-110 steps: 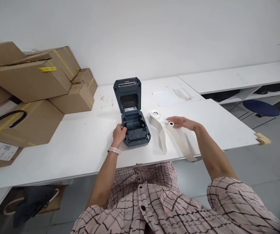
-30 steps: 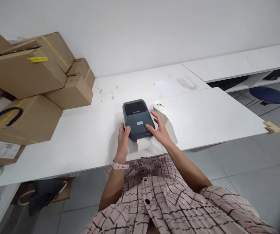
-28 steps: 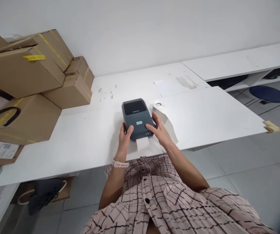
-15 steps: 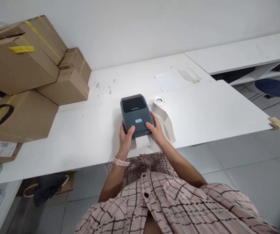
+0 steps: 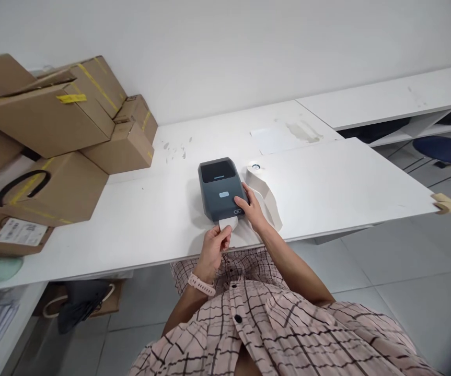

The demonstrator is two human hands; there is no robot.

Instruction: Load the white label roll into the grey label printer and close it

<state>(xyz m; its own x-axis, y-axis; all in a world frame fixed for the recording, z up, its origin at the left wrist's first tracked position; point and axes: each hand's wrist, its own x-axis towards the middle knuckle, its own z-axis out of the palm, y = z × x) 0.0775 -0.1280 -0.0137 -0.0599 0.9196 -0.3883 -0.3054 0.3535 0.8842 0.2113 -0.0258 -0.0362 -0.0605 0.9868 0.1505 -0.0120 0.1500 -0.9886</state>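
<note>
Workroom or office; stacked cardboard boxes [image 5: 48, 122], printer [image 5: 222, 187], white worktable [image 5: 154, 224], blue stool [image 5: 444, 150]

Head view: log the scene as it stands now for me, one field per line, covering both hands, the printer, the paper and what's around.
Printer: dark printer, lid closed, flat on the white table
Paper strip: white paper strip sticking out of the printer's near edge
Left hand: left hand pinching the paper strip
Right hand: right hand on the printer's right side, thumb on top
Paper roll: paper roll right of the printer, its tail curling toward the table's near edge
Far left: stacked cardboard boxes
Far right: blue stool
</note>
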